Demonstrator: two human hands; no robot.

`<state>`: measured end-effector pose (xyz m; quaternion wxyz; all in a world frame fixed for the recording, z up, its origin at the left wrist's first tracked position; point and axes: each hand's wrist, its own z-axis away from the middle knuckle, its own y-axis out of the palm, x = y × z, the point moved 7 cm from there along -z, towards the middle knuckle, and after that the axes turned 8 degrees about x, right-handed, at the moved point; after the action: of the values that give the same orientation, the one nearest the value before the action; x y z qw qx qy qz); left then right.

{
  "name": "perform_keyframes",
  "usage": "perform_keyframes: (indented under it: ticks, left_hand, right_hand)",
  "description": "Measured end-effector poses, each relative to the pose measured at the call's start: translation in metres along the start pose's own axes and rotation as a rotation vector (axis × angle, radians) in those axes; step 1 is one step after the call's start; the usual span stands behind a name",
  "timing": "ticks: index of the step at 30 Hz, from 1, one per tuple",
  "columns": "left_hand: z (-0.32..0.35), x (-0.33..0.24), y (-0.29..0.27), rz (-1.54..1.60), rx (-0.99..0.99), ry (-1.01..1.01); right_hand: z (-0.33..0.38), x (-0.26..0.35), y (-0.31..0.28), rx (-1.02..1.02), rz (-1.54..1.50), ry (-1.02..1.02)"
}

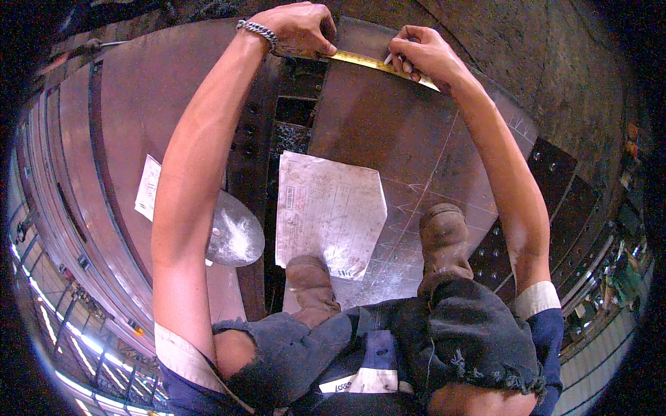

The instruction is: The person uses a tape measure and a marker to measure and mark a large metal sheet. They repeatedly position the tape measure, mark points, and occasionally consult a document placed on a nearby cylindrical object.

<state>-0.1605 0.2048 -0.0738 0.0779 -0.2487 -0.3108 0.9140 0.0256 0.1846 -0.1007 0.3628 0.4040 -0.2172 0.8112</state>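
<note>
Far out at the top, my left hand (300,28) is closed, thumb and fingers pinching a yellow tape measure (361,61). The tape runs to the right across the far end of a dark steel plate (385,118), passing beneath my right hand (431,57). That hand is also closed, gripping a small white stick of chalk (388,59) whose tip shows beside the tape's edge. Thin pale lines and marks are drawn on the plate nearer me. Where the tape's case is, I cannot make out.
Creased printed paper (329,208) lies between my boots (444,239). Left of it is a grey oval disc (237,232) with a whitish patch, near another paper (148,186). A dark gap (295,111) separates the plates. Drilled steel pieces (553,163) lie at right.
</note>
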Motion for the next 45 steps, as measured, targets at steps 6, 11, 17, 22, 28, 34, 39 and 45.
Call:
perform_keyframes:
  ticks: [6, 11, 17, 22, 28, 34, 39, 45]
  left_hand:
    - [0.0, 0.001, 0.0, -0.004, 0.001, -0.028]
    - [0.0, 0.001, 0.0, -0.003, 0.009, -0.029]
    - [0.001, -0.001, -0.001, 0.011, 0.018, -0.052]
    - [-0.004, 0.004, 0.003, 0.013, 0.004, 0.004]
    - [-0.017, 0.008, 0.007, -0.011, 0.019, 0.026]
    - [-0.015, 0.018, 0.011, -0.043, -0.069, 0.046]
    - [-0.017, 0.017, 0.009, -0.022, -0.034, 0.037]
    - [-0.015, 0.019, 0.01, -0.046, -0.056, 0.002]
  right_hand:
    - [0.0, 0.002, 0.002, 0.005, 0.043, -0.002]
    - [-0.001, 0.002, 0.001, 0.018, 0.062, -0.013]
    - [-0.002, 0.003, -0.001, -0.004, 0.128, -0.037]
    - [-0.001, 0.007, 0.004, -0.095, 0.255, 0.0]
    - [0.025, 0.052, -0.015, -0.752, 0.665, -0.662]
    - [0.003, 0.015, -0.003, -0.055, 0.059, -0.117]
    - [-0.001, 0.006, 0.003, -0.015, 0.133, -0.06]
    - [-0.002, 0.004, 0.001, -0.006, 0.136, -0.054]
